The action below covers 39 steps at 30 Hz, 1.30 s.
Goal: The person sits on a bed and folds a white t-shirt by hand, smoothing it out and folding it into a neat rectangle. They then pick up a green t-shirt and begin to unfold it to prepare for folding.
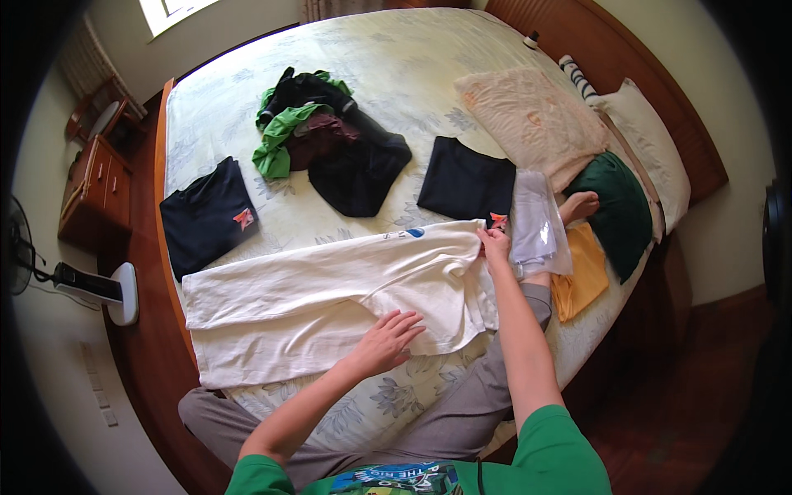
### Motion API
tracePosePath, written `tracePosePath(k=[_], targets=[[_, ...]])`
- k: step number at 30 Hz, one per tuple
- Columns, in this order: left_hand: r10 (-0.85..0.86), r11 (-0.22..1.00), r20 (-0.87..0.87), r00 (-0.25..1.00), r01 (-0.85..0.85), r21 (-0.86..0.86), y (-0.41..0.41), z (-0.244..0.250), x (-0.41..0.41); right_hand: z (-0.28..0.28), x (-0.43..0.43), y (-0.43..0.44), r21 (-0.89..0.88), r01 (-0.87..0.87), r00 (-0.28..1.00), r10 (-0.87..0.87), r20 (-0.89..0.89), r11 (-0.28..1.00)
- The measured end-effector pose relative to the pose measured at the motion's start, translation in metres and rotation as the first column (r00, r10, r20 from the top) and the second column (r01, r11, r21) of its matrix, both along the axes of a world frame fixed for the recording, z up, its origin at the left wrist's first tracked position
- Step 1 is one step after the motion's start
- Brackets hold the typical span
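White trousers [278, 309] lie stretched out across the bed in front of me, legs to the left and waist to the right. A small blue print and lettering show near the waist. My right hand [495, 245] pinches the upper corner of the waistband. My left hand [388, 340] is over the seat of the trousers, fingers apart and palm down; whether it touches the cloth I cannot tell. Just beyond my right hand lies a folded dark T-shirt [467, 179] with a pink-orange print. Beside it is a clear plastic bag [539, 223] with pale cloth inside.
A heap of dark clothes [365, 167] with a green garment [278, 136] lies mid-bed. Another folded dark T-shirt [207, 216] is at left. A yellow cloth [580, 272], green cushion [612, 207], peach blanket [538, 117] and white pillow [649, 142] are at right. A fan [93, 288] stands beyond the bed's left edge.
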<state>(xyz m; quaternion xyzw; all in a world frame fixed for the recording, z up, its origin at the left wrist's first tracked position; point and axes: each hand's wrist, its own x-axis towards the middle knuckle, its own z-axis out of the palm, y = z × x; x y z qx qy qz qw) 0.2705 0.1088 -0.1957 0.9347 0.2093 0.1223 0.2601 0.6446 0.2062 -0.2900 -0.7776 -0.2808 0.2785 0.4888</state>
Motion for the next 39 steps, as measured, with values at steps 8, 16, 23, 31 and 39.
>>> tracePosePath(k=[8, 16, 23, 31, 39], targets=[[0.251, 0.883, 0.277, 0.927, -0.102, -0.459, 0.012, -0.005, 0.001, 0.010, -0.021, -0.003, 0.029, -0.005, 0.984, 0.010, -0.176, 1.000], [0.587, 0.531, 0.310, 0.748, -0.067, -0.844, 0.026, 0.002, -0.006, -0.004, -0.006, 0.001, -0.009, 0.027, 0.998, -0.027, -0.054, 1.000], [0.262, 0.896, 0.206, 0.943, -0.158, -0.415, 0.009, -0.006, -0.013, 0.046, -0.015, -0.016, -0.038, 0.032, 0.957, -0.020, 0.289, 0.999], [0.536, 0.808, 0.254, 0.805, -0.403, -0.430, -0.011, -0.016, -0.003, 0.151, -0.142, -0.146, -0.025, -0.568, 0.808, 0.563, 0.173, 0.823], [0.672, 0.721, 0.340, 0.659, -0.475, -0.504, 0.005, 0.015, 0.009, 0.092, -0.201, -0.186, 0.059, -0.303, 0.836, 0.235, 0.496, 0.951]])
